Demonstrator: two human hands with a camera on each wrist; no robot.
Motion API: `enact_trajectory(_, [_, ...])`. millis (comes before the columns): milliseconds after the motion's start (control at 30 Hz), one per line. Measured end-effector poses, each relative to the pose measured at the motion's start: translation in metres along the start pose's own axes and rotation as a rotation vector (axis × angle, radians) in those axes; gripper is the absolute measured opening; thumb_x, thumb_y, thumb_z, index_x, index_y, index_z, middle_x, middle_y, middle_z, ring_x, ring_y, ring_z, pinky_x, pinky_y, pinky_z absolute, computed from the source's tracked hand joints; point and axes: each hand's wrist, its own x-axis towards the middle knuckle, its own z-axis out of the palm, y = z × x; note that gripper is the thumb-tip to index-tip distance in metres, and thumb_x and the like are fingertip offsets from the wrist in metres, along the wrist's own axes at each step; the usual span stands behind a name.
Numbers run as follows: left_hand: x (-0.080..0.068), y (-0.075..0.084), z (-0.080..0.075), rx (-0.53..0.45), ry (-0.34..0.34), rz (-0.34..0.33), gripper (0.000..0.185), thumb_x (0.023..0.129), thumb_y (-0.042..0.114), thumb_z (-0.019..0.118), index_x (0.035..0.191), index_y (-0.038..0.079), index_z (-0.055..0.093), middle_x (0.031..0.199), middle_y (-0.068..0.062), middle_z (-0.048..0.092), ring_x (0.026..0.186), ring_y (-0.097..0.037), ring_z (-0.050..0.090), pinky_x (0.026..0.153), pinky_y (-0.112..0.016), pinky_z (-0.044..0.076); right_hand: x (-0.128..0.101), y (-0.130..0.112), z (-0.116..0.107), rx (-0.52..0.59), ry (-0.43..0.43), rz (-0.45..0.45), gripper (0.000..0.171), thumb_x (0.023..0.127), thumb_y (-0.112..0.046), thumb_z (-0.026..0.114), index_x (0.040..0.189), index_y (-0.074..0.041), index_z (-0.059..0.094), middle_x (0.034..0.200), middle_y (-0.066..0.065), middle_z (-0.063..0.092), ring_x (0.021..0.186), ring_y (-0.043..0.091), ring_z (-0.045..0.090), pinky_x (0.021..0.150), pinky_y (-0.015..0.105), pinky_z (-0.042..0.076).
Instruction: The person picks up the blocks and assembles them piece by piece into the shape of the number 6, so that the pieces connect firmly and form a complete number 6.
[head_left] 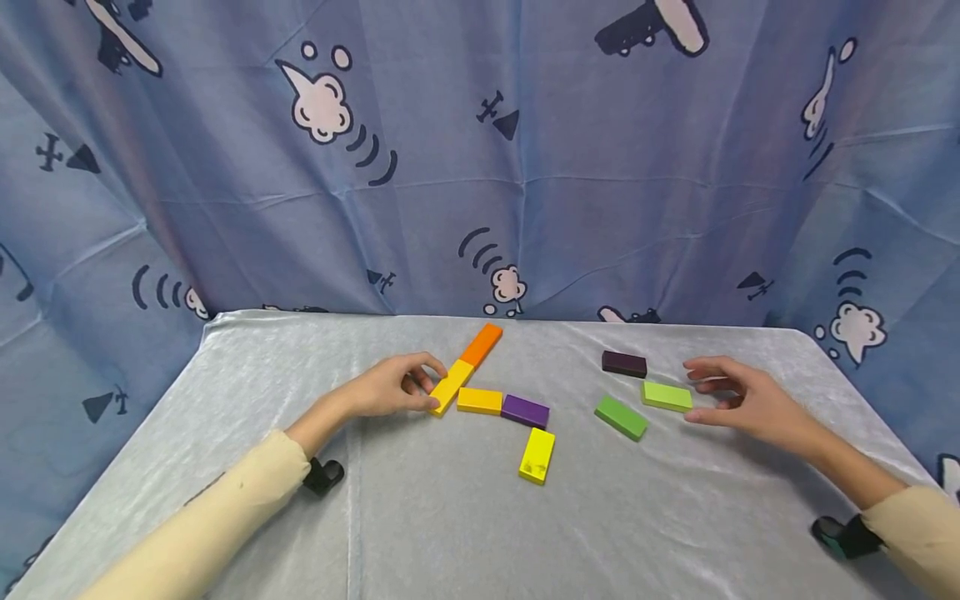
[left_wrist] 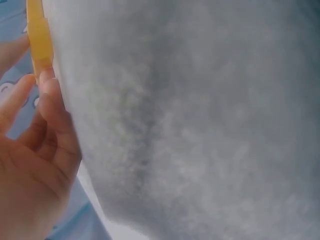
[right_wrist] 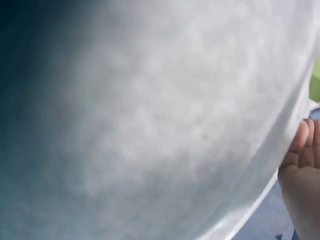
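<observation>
Left hand [head_left: 386, 387]: thumb and forefinger parted, tips at the near end and left side of an amber block [head_left: 452, 387]; I cannot tell whether it is pinched or only touched. That block meets an orange block [head_left: 482, 343] end to end. Just right of it, a second amber block [head_left: 480, 401] adjoins a purple block [head_left: 525, 412]; a bright yellow block [head_left: 537, 456] lies nearer, at the purple one's near edge. Its top bears dark marks, too small to read.

Right hand [head_left: 757, 404]: thumb and fingers wide, beside the right end of a lime block [head_left: 666, 397]; contact uncertain. Near that: green block [head_left: 621, 418], dark block [head_left: 624, 364]. Curtain [head_left: 435, 100] print: clouds, aircraft, curved strokes.
</observation>
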Motion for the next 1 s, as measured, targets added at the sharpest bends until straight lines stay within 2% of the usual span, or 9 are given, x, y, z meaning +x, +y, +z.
enact_trajectory(100, [0.0, 0.0, 0.0, -0.004, -0.002, -0.003, 0.039, 0.092, 0.009, 0.077, 0.128, 0.007, 0.061, 0.1, -0.004, 0.064, 0.084, -0.018, 0.064, 0.073, -0.032, 0.053, 0.003, 0.001, 0.006, -0.004, 0.004, -0.012, 0.068, 0.083, -0.018, 0.088, 0.14, 0.001, 0.055, 0.127, 0.023, 0.061, 0.103, 0.018, 0.061, 0.072, 0.024, 0.051])
enact_trajectory(267, [0.0, 0.0, 0.0, -0.011, -0.005, -0.011, 0.039, 0.092, 0.009, 0.077, 0.128, 0.007, 0.061, 0.1, -0.004, 0.065, 0.085, -0.018, 0.064, 0.073, -0.032, 0.053, 0.007, 0.0, 0.012, -0.013, -0.005, -0.012, 0.063, 0.082, -0.019, 0.088, 0.135, 0.001, 0.059, 0.123, 0.018, 0.064, 0.099, 0.016, 0.059, 0.071, 0.025, 0.048])
enact_trajectory(400, [-0.001, 0.001, -0.001, -0.013, -0.005, -0.011, 0.04, 0.092, 0.009, 0.077, 0.128, 0.006, 0.061, 0.101, -0.005, 0.065, 0.085, -0.019, 0.064, 0.073, -0.032, 0.054, 0.01, -0.003, 0.016, 0.009, 0.017, -0.045, 0.056, 0.081, -0.017, 0.089, 0.128, 0.0, 0.064, 0.117, 0.014, 0.066, 0.094, 0.015, 0.059, 0.07, 0.023, 0.047])
enact_trajectory(567, [-0.001, 0.001, -0.001, -0.014, -0.005, -0.008, 0.04, 0.092, 0.009, 0.077, 0.128, 0.006, 0.061, 0.1, -0.005, 0.065, 0.085, -0.019, 0.064, 0.072, -0.032, 0.054, 0.013, -0.006, 0.018, -0.014, 0.025, -0.09, 0.045, 0.081, -0.016, 0.089, 0.119, -0.002, 0.07, 0.11, 0.01, 0.068, 0.088, 0.016, 0.059, 0.07, 0.023, 0.049])
enact_trajectory(733, [0.0, 0.001, -0.001, -0.01, -0.005, -0.016, 0.04, 0.092, 0.009, 0.077, 0.128, 0.007, 0.061, 0.1, -0.004, 0.065, 0.085, -0.018, 0.064, 0.072, -0.032, 0.054, 0.014, -0.007, 0.017, -0.03, 0.008, -0.064, 0.037, 0.083, -0.016, 0.087, 0.115, -0.003, 0.072, 0.112, 0.012, 0.068, 0.089, 0.016, 0.06, 0.073, 0.023, 0.051])
enact_trajectory(1000, [0.001, 0.0, 0.0, -0.014, -0.008, -0.015, 0.04, 0.092, 0.01, 0.077, 0.128, 0.009, 0.061, 0.101, -0.005, 0.065, 0.085, -0.019, 0.064, 0.072, -0.032, 0.054, 0.013, -0.008, 0.016, -0.024, 0.007, -0.048, 0.035, 0.084, -0.016, 0.087, 0.114, -0.003, 0.073, 0.112, 0.013, 0.069, 0.088, 0.016, 0.06, 0.073, 0.022, 0.051])
